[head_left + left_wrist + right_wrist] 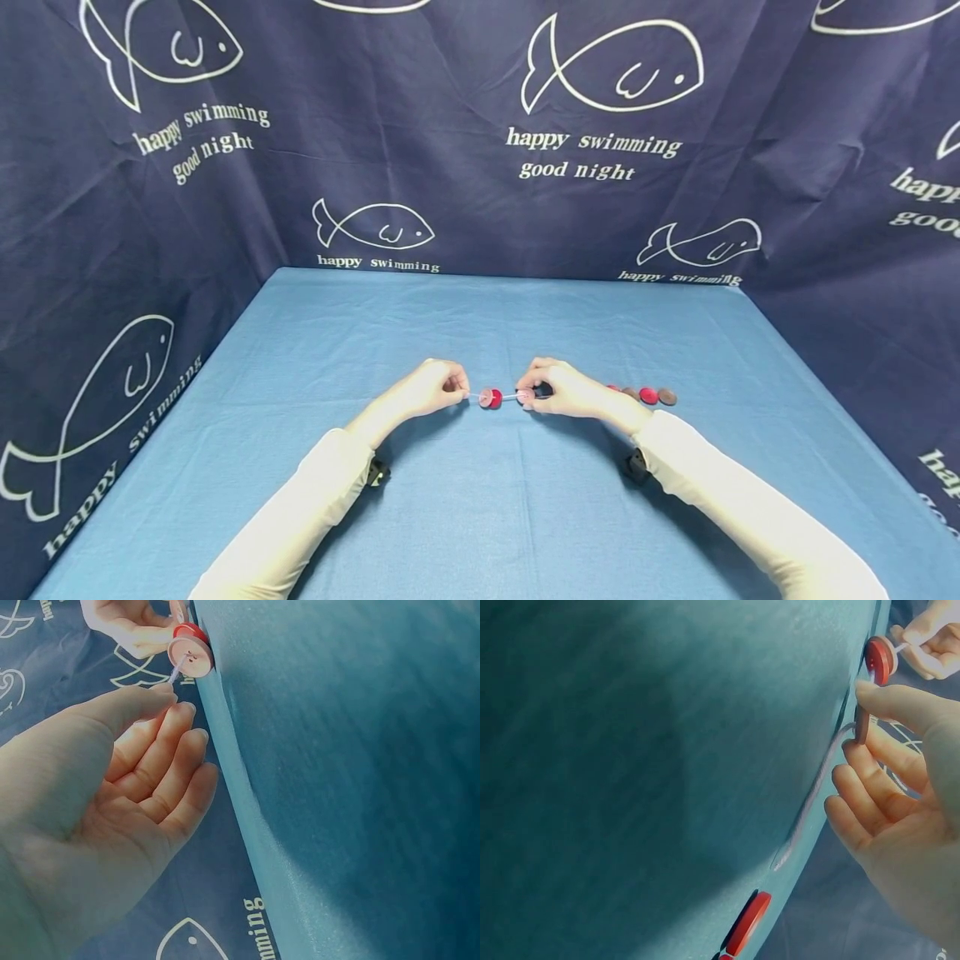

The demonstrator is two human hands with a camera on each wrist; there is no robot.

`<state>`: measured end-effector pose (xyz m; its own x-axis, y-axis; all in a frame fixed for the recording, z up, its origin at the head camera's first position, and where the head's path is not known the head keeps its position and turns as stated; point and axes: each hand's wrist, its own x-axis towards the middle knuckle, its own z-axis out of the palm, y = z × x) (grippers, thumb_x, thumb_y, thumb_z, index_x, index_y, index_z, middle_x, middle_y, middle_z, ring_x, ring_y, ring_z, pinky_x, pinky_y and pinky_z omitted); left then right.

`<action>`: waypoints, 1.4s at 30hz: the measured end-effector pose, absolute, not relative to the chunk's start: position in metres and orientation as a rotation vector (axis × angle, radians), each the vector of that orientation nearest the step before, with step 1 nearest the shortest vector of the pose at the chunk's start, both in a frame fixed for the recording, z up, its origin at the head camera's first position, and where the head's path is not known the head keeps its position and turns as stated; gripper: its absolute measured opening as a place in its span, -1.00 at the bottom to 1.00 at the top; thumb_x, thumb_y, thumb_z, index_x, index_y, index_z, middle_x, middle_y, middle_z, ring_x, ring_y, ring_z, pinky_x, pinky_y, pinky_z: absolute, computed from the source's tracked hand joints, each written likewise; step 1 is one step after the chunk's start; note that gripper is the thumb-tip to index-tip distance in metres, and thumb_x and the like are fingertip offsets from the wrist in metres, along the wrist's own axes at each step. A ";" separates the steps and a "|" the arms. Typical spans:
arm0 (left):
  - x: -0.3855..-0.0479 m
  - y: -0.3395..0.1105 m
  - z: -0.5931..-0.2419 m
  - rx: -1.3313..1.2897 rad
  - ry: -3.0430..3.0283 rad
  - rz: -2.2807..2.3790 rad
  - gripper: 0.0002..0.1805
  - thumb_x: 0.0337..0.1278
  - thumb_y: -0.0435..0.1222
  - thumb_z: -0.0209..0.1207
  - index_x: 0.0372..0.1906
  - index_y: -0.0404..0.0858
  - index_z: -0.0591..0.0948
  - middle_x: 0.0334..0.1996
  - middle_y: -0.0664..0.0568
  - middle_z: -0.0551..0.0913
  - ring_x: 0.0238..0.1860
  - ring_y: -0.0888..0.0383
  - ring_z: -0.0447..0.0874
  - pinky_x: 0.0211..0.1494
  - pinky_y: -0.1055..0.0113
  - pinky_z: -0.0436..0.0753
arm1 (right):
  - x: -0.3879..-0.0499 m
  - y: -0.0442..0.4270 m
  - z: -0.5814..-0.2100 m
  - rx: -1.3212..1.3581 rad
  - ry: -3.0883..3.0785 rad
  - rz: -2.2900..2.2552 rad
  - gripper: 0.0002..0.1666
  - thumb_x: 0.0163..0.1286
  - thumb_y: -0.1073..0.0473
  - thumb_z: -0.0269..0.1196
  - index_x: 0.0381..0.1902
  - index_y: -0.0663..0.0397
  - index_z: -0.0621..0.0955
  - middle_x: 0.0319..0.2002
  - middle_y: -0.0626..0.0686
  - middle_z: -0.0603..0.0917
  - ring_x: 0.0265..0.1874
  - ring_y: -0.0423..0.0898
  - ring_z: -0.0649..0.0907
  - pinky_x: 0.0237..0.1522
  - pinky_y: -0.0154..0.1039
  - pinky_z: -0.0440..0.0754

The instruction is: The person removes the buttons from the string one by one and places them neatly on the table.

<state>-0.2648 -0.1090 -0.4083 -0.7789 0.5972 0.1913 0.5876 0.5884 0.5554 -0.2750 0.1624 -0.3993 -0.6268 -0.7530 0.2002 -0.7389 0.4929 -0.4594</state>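
A pale cord runs between the two hands above the blue cloth. My left hand pinches the cord near one end between thumb and forefinger. Threaded on it are a pink button and a red button, lying face to face. Farther right, my right hand pinches another pinkish button between thumb and fingers. In the right wrist view this held button is seen edge-on, with the cord's tail trailing from it. Whether the cord passes through its holes is hidden.
Beyond the right wrist lie loose buttons: a red button, a brown button and others partly hidden by the forearm. The blue cloth covers the table. A dark fish-print curtain surrounds its back and sides.
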 end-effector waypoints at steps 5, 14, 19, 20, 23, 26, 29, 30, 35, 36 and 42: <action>-0.265 -0.109 -0.408 1.033 2.784 0.962 -0.93 0.08 -0.34 0.23 -0.47 -0.19 0.61 -0.58 0.14 0.59 -0.55 0.38 0.45 -0.40 0.53 0.48 | -0.276 0.166 -0.399 -1.350 2.704 -0.810 -0.81 0.12 0.21 0.33 -0.25 0.07 0.69 -0.40 -0.03 0.56 -0.31 -0.04 0.55 -0.16 -0.21 0.51; -0.264 -0.109 -0.406 1.030 2.776 0.968 -0.93 0.08 -0.35 0.23 -0.47 -0.19 0.61 -0.59 0.15 0.59 -0.56 0.39 0.44 -0.40 0.53 0.47 | -0.274 0.169 -0.399 -1.319 2.711 -0.827 -0.83 0.11 0.21 0.34 -0.28 0.06 0.68 -0.40 -0.01 0.57 -0.31 -0.03 0.56 -0.16 -0.18 0.52; -0.263 -0.108 -0.406 1.029 2.769 0.976 -0.92 0.09 -0.35 0.22 -0.47 -0.19 0.60 -0.59 0.15 0.58 -0.56 0.39 0.43 -0.41 0.52 0.46 | -0.274 0.172 -0.400 -1.288 2.706 -0.848 -0.84 0.11 0.21 0.34 -0.29 0.05 0.68 -0.41 0.00 0.56 -0.31 -0.03 0.56 -0.15 -0.13 0.52; -0.263 -0.108 -0.406 1.027 2.766 0.979 -0.92 0.09 -0.35 0.22 -0.47 -0.19 0.60 -0.59 0.15 0.58 -0.55 0.39 0.43 -0.41 0.52 0.46 | -0.273 0.173 -0.400 -1.283 2.709 -0.847 -0.84 0.11 0.22 0.34 -0.29 0.04 0.68 -0.41 -0.01 0.55 -0.31 -0.03 0.56 -0.14 -0.14 0.52; -0.263 -0.108 -0.406 1.027 2.764 0.981 -0.92 0.09 -0.36 0.22 -0.47 -0.19 0.60 -0.58 0.15 0.58 -0.55 0.38 0.43 -0.41 0.52 0.46 | -0.273 0.175 -0.400 -1.270 2.726 -0.843 -0.83 0.10 0.21 0.35 -0.29 0.03 0.68 -0.40 -0.03 0.55 -0.30 -0.04 0.56 -0.14 -0.16 0.51; -0.263 -0.108 -0.406 1.037 2.764 0.985 -0.92 0.09 -0.36 0.22 -0.47 -0.20 0.60 -0.58 0.14 0.58 -0.55 0.38 0.43 -0.41 0.52 0.47 | -0.272 0.177 -0.399 -1.264 2.740 -0.847 -0.82 0.09 0.21 0.36 -0.28 0.02 0.68 -0.40 -0.02 0.56 -0.30 -0.04 0.56 -0.14 -0.20 0.50; -0.263 -0.108 -0.406 1.039 2.763 0.983 -0.93 0.09 -0.36 0.21 -0.46 -0.20 0.60 -0.58 0.14 0.59 -0.55 0.38 0.44 -0.41 0.52 0.47 | -0.272 0.179 -0.399 -1.263 2.751 -0.854 -0.82 0.09 0.20 0.37 -0.29 0.03 0.69 -0.40 -0.01 0.56 -0.31 -0.04 0.57 -0.15 -0.21 0.50; -0.263 -0.108 -0.406 1.039 2.763 0.984 -0.93 0.09 -0.36 0.21 -0.46 -0.20 0.60 -0.58 0.14 0.59 -0.55 0.38 0.44 -0.41 0.52 0.47 | -0.272 0.180 -0.399 -1.261 2.753 -0.855 -0.83 0.09 0.19 0.37 -0.29 0.03 0.69 -0.40 -0.01 0.56 -0.31 -0.04 0.57 -0.15 -0.21 0.50; -0.263 -0.109 -0.407 1.033 2.762 0.986 -0.92 0.10 -0.37 0.21 -0.47 -0.19 0.60 -0.58 0.15 0.59 -0.55 0.38 0.45 -0.42 0.52 0.47 | -0.273 0.182 -0.400 -1.269 2.760 -0.856 -0.84 0.12 0.18 0.36 -0.29 0.02 0.69 -0.40 -0.04 0.56 -0.32 -0.05 0.56 -0.16 -0.18 0.51; -0.264 -0.109 -0.407 1.034 2.763 0.985 -0.92 0.09 -0.37 0.21 -0.47 -0.19 0.60 -0.58 0.15 0.59 -0.55 0.38 0.45 -0.42 0.52 0.47 | -0.273 0.183 -0.400 -1.272 2.766 -0.851 -0.84 0.12 0.18 0.36 -0.29 0.01 0.69 -0.40 -0.05 0.56 -0.32 -0.05 0.56 -0.16 -0.19 0.50; -0.264 -0.109 -0.408 1.051 2.763 0.990 -0.91 0.10 -0.37 0.21 -0.48 -0.19 0.59 -0.59 0.15 0.58 -0.55 0.38 0.43 -0.42 0.51 0.47 | -0.270 0.184 -0.398 -1.298 2.810 -0.843 -0.84 0.12 0.20 0.36 -0.30 0.04 0.69 -0.43 -0.05 0.56 -0.33 -0.01 0.53 -0.20 -0.24 0.44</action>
<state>-0.2641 -0.1093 -0.4084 -0.7724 0.6051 0.1930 0.5900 0.5708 0.5710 -0.2702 0.1839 -0.3983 -0.6705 -0.6907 0.2708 -0.7256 0.5346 -0.4331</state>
